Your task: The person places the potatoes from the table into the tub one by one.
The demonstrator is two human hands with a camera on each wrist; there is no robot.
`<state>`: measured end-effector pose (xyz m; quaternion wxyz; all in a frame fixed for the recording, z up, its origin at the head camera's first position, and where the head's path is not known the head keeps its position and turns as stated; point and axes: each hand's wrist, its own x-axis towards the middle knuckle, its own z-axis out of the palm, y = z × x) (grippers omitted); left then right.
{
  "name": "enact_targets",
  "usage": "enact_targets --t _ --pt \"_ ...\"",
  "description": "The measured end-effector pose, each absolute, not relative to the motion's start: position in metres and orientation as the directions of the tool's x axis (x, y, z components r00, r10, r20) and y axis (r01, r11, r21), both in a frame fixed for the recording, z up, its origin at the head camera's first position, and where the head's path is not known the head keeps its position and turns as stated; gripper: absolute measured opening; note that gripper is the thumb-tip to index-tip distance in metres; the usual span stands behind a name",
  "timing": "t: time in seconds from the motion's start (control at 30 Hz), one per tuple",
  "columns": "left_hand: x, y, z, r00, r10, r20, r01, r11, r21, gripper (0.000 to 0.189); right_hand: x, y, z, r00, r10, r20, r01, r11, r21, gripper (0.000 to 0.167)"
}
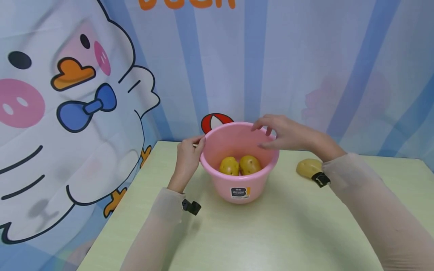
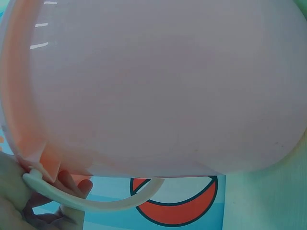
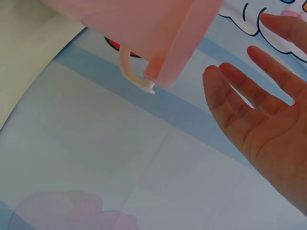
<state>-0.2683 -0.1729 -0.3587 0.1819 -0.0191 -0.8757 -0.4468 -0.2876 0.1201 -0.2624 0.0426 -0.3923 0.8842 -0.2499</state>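
Observation:
A pink plastic bucket (image 1: pixel 237 190) stands on the table with two yellow potatoes (image 1: pixel 250 165) side by side in its bottom. My left hand (image 1: pixel 188 156) grips its rim at the left side; in the left wrist view, the fingers (image 2: pixel 72 184) curl below the rim beside the pale carrying handle (image 2: pixel 96 205). Over the right part of the rim hovers my right hand (image 1: pixel 288 131), fingers spread and holding nothing. The right wrist view shows its palm (image 3: pixel 283 143) apart from the bucket, near the other end of the handle (image 3: pixel 129 74).
Another potato (image 1: pixel 307 168) lies on the pale table (image 1: pixel 223 241) to the right of the bucket, partly behind the right wrist's black camera mount (image 1: pixel 320 179). A printed cloth backdrop (image 1: pixel 288 56) with a big cartoon duck rises behind and to the left.

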Motion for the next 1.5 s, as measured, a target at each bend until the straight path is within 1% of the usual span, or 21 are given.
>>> enact_targets --t 0.5,0.9,1.17,1.5 --pt "-0.269 -0.173 -0.359 -0.934 -0.134 0.332 0.190 0.600 0.777 0.035 -0.285 0.141 -0.265 -0.688 -0.702 0.182 -0.690 0.557 -0.462 0.038" --pt "-0.268 -0.173 -0.358 -0.933 -0.127 0.337 0.200 0.596 0.778 0.036 -0.286 0.158 -0.268 -0.718 -0.662 0.214 -0.675 0.590 -0.443 0.039" --pt "-0.268 -0.173 -0.357 -0.932 -0.126 0.340 0.204 0.593 0.779 0.035 -0.287 0.173 -0.275 -0.719 -0.646 0.256 -0.685 0.598 -0.416 0.036" --pt "-0.267 -0.173 -0.358 -0.938 -0.130 0.320 0.185 0.593 0.784 0.036 -0.289 0.190 -0.285 -0.715 -0.650 0.257 -0.689 0.593 -0.417 0.036"
